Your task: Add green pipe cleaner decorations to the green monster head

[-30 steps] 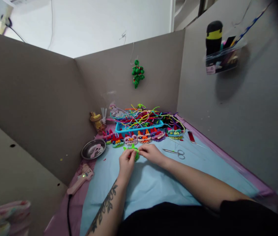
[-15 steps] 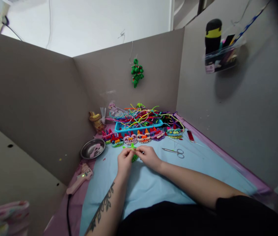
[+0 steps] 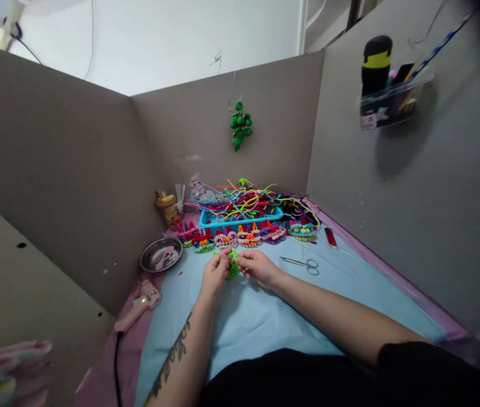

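Between my hands is a small bright green pipe-cleaner figure (image 3: 233, 267), held just above the blue cloth (image 3: 260, 328). My left hand (image 3: 214, 275) pinches it from the left, thumb and fingers together. From the right, my right hand (image 3: 262, 269) has its fingertips closed on the figure's other side. Part of the green piece is hidden behind the fingers. Just beyond stands a row of several colourful pipe-cleaner heads, among them an orange and cream one (image 3: 249, 236) and a purple and red one (image 3: 272, 232).
A blue tray (image 3: 240, 221) heaped with pipe cleaners sits at the back. Scissors (image 3: 303, 264) and a red-handled tool (image 3: 331, 237) lie right. Left are a metal bowl (image 3: 146, 258) and a corded pink glue gun (image 3: 135, 314). Grey partitions (image 3: 273, 118) enclose the table.
My fingers have shifted on the green figure and moved slightly apart, so more of it shows between them. The whole view has moved a little.
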The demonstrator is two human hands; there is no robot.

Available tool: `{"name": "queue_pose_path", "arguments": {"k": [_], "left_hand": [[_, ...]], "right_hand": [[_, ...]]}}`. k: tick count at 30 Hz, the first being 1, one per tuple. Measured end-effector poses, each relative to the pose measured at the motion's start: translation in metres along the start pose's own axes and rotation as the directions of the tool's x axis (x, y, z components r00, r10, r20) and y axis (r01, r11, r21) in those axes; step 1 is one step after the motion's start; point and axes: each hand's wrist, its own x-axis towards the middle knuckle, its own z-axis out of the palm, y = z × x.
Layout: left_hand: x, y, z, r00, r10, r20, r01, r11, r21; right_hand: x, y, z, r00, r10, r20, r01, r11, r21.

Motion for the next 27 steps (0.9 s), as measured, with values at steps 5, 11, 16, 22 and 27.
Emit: {"name": "queue_pose_path", "arguments": {"k": [5, 11, 16, 22, 27], "left_hand": [[0.0, 0.003, -0.002, 0.987, -0.042, 0.156, 0.045, 0.999, -0.013], [-0.002, 0.006, -0.001, 0.979, -0.095, 0.182, 0.11, 0.991, -0.076], [-0.001, 0.003, -0.002, 0.982, -0.105, 0.157, 0.132, 0.976, -0.17], [-0.003, 0.004, -0.004, 0.984, -0.093, 0.154, 0.12, 0.978, -0.17], [-0.008, 0.01, 0.001, 0.97, -0.109, 0.22, 0.143, 0.979, -0.147]], "right_hand": [[0.0, 0.004, 0.0, 0.994, 0.082, 0.074, -0.093, 0.983, 0.156], [-0.004, 0.002, 0.002, 0.987, 0.087, 0.138, -0.105, 0.985, 0.135], [-0.005, 0.003, 0.004, 0.99, 0.028, 0.138, -0.025, 0.999, -0.019], [-0.008, 0.004, 0.007, 0.993, 0.003, 0.114, 0.023, 0.972, -0.233], [-0.005, -0.007, -0.002, 0.962, -0.247, -0.119, 0.214, 0.947, -0.238]]}}
